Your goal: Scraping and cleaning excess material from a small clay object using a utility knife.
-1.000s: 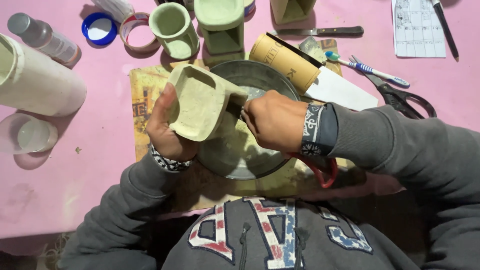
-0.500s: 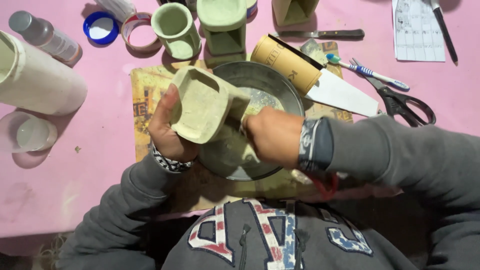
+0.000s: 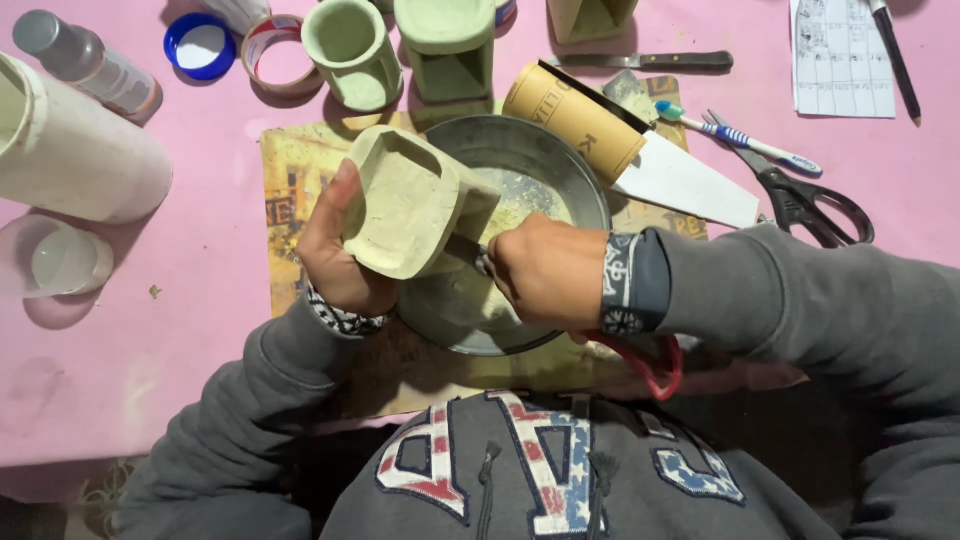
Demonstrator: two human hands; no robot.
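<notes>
From the head camera, you are holding a pale green clay piece [image 3: 410,205], a blocky hollow form with a recessed face, tilted over a round metal pan [image 3: 520,160]. Your left hand [image 3: 335,250] is cupping it from the left and underneath, thumb lying up along its near edge, fingers wrapped behind where they are hidden. That grip is keeping the piece clear of the pan bottom, probably so that crumbs and dust are dropping into the pan, where pale scrapings are already lying, rather than onto the pink table [image 3: 200,330].

Your right hand [image 3: 545,275] is curled into a closed fist around a thin tool [image 3: 478,258]; only a short metal-looking bit is showing at the knuckles, so what kind of tool it is cannot be told. Its tip is meeting the lower right side of the clay piece, just beside your left thumb, so the two hands are working close together over the pan's middle.

Other green clay pieces, a cup [image 3: 350,50] and a boxy one [image 3: 445,45], are standing well apart at the far edge, with a cardboard tube [image 3: 570,115], a toothbrush [image 3: 740,140] and scissors [image 3: 800,200] lying to the right.
</notes>
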